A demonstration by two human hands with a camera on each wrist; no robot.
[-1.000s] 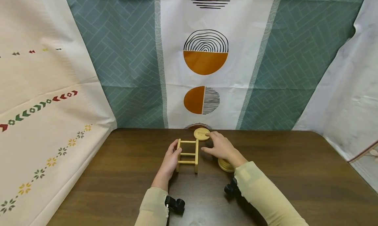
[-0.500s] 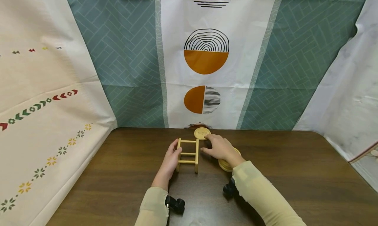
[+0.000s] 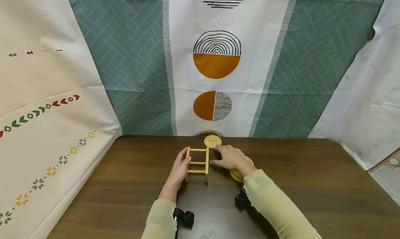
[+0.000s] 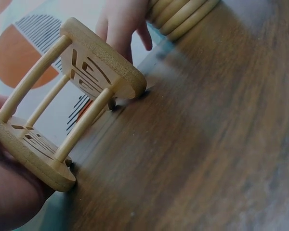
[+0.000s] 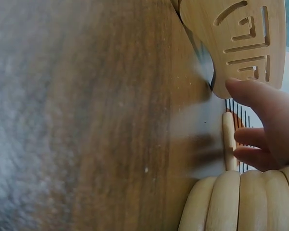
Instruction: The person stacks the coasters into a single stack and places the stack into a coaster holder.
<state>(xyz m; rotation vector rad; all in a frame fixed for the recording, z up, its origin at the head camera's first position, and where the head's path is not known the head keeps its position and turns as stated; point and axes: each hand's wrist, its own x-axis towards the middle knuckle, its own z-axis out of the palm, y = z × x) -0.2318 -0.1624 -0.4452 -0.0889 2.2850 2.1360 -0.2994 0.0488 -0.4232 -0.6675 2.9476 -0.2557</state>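
Observation:
A wooden coaster rack (image 3: 207, 166), two side panels joined by rods, stands on the table. My left hand (image 3: 179, 171) grips its left panel, thumb on the inner side. The rack's panels (image 4: 108, 65) carry cut-out slots in the left wrist view. Beyond the rack lies a single round wooden coaster (image 3: 212, 140), flat near the back edge. My right hand (image 3: 232, 157) reaches to this coaster's near edge, fingers extended; whether they touch it I cannot tell. In the right wrist view its thumb is close to the rack's right panel (image 5: 255, 33).
A stack of several round wooden coasters (image 3: 235, 176) stands beneath my right wrist, partly hidden; its edges (image 5: 250, 207) show in the right wrist view. The brown table (image 3: 140, 183) ends at a patterned cloth backdrop (image 3: 143, 93).
My right hand has shifted slightly down and left along the coaster's near edge. My left hand keeps its grip on the rack. The head view has turned a little.

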